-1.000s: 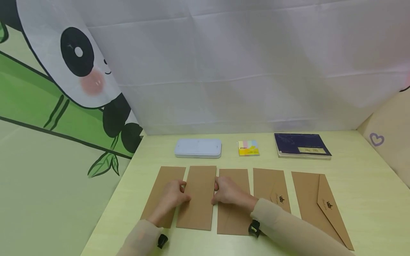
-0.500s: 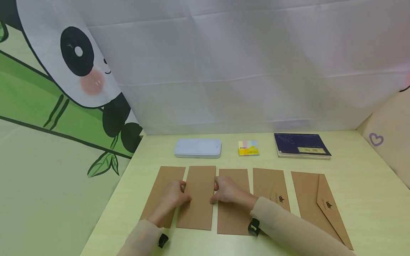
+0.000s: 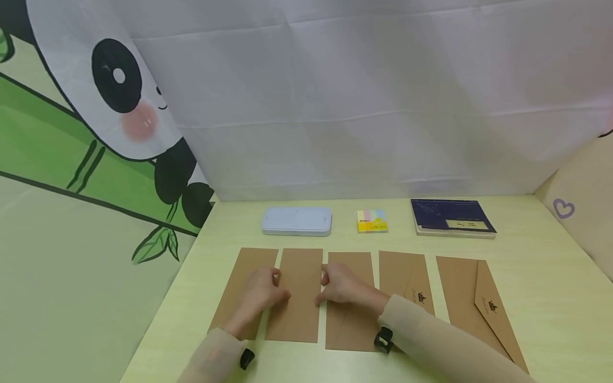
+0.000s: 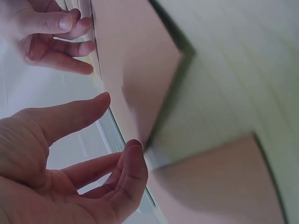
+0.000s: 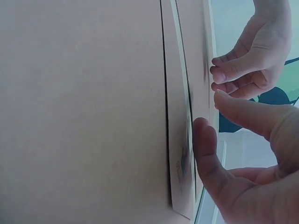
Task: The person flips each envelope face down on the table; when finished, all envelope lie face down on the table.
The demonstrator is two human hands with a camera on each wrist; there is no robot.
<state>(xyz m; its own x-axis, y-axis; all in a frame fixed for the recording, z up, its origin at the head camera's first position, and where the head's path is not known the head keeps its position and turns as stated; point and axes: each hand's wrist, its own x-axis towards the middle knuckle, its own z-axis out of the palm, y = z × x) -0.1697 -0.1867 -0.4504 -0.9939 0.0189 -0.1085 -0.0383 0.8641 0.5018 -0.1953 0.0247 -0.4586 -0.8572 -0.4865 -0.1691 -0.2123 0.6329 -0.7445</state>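
Observation:
Several brown paper envelopes lie in a row on the table. My hands are on either side of the second envelope from the left (image 3: 300,319), which lies flat with its plain face up. My left hand (image 3: 258,295) is over the leftmost envelope (image 3: 244,263), its thumb reaching over the second one's left edge. In the left wrist view, this thumb and the fingertips stand apart with nothing between them. My right hand (image 3: 342,284) is over the middle envelope (image 3: 351,332), fingertips by the second one's right edge. A gap shows between its thumb and fingers in the right wrist view.
Two more envelopes, the fourth (image 3: 399,266) and the rightmost (image 3: 457,298), show flaps with a printed crown. Behind the row are a pale tin case (image 3: 297,221), a pack of sticky notes (image 3: 371,221) and a dark blue notebook (image 3: 447,215). A white cloth (image 3: 359,106) hangs behind.
The second envelope's near edge has settled flat onto the table and its sides have shifted very slightly right. My left thumb has moved a little right; both hands stay beside it.

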